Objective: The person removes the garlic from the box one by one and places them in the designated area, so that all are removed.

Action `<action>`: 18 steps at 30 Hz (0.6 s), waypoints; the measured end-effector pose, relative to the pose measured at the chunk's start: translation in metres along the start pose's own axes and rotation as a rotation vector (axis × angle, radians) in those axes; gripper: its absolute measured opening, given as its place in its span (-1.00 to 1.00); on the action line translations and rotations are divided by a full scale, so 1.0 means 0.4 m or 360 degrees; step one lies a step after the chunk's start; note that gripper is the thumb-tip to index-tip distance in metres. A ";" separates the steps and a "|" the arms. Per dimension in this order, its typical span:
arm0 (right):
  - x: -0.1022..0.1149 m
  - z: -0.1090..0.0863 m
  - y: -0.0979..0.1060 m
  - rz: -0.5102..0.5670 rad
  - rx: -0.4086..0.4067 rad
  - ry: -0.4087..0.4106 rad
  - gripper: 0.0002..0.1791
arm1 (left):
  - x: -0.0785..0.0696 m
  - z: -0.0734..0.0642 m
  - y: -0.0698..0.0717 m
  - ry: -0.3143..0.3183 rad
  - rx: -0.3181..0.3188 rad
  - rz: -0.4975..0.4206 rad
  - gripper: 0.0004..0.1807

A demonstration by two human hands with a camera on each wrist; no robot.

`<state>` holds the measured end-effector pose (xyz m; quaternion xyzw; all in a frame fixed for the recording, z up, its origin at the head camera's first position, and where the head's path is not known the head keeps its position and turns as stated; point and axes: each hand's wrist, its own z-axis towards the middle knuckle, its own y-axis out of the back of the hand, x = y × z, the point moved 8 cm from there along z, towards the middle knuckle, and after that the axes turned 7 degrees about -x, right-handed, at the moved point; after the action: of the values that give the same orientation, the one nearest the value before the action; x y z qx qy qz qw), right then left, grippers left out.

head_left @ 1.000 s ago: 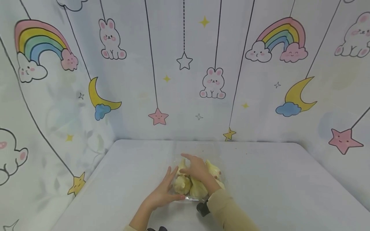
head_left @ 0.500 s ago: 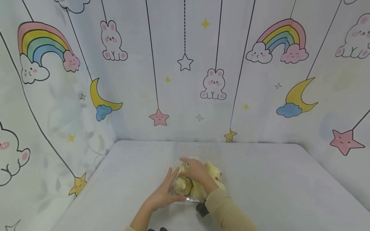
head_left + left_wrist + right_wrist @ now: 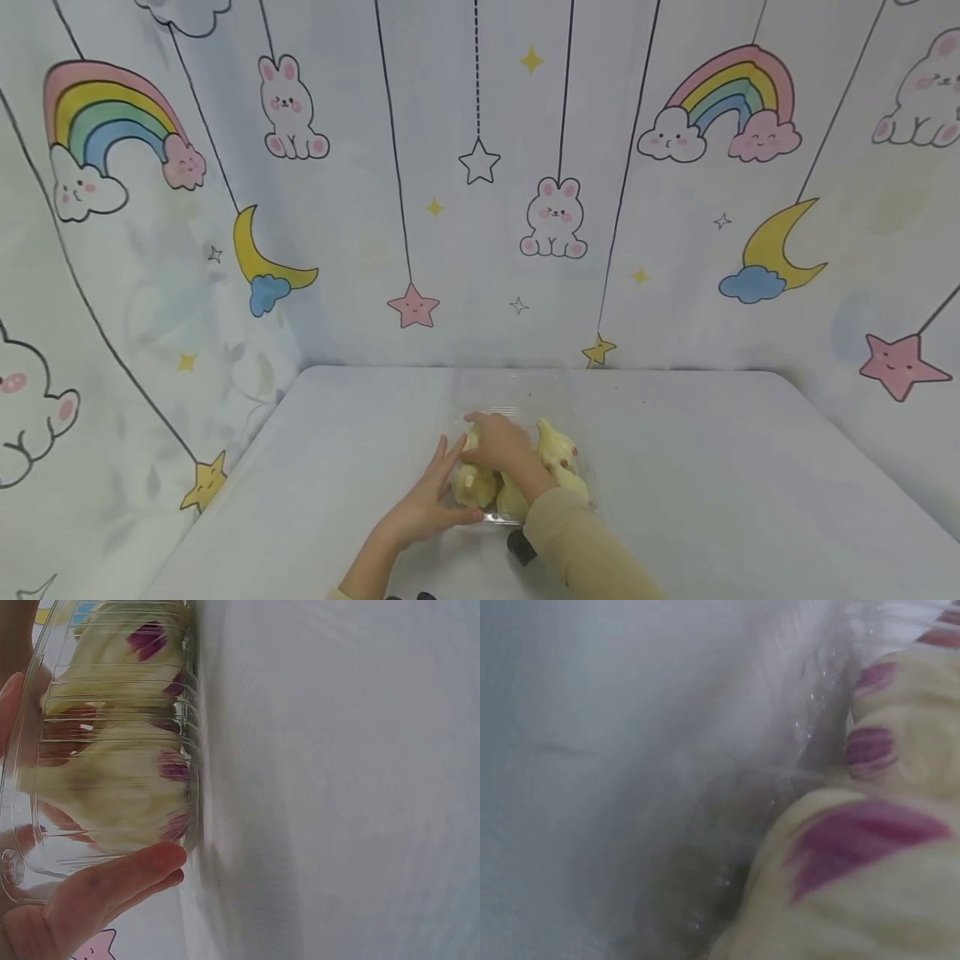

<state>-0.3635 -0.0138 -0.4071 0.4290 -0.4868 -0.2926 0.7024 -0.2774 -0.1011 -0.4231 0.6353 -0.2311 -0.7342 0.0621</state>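
Observation:
Several pale garlic bulbs [image 3: 557, 446], toy-like with purple patches, sit in a clear plastic container [image 3: 498, 518] with its lid folded back. My left hand [image 3: 426, 502] holds the container's left side, thumb at the near edge and fingers spread along the side. In the left wrist view, its fingers [image 3: 124, 881] press against the ribbed plastic wall. Inside the container, my right hand [image 3: 501, 446] grips a garlic bulb [image 3: 112, 787] at the back left, thumb and fingers on either side of it. That hand partly hides the bulb from above. Purple-marked bulbs [image 3: 855, 855] fill the right wrist view's lower right.
The transparent lid [image 3: 510, 387] lies toward the white table's [image 3: 690, 475] back edge. A dark wrist device [image 3: 521, 546] is visible by the right sleeve [image 3: 588, 550]. Behind the table hangs a printed cloth [image 3: 450, 250] with rabbits, stars and rainbows.
My right fingers have drawn in around the back-left bulb, and the hand has come slightly nearer. The left hand stays at the container's side.

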 end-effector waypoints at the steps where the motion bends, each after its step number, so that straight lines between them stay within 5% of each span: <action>1: -0.001 0.002 -0.003 -0.0027 -0.0018 0.0000 -0.37 | 0.000 0.000 0.000 0.0002 -0.0002 0.0005 0.13; 7: 0.006 0.005 -0.007 -0.0080 -0.0079 0.0027 -0.37 | -0.005 -0.002 0.001 -0.0021 0.0002 0.0020 0.11; 18: 0.010 -0.001 0.005 0.0068 -0.0082 0.0018 -0.35 | -0.009 -0.004 0.000 -0.0041 0.0014 0.0007 0.10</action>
<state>-0.3615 -0.0161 -0.4037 0.4019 -0.4840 -0.2877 0.7221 -0.2751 -0.1001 -0.4198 0.6255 -0.2365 -0.7412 0.0581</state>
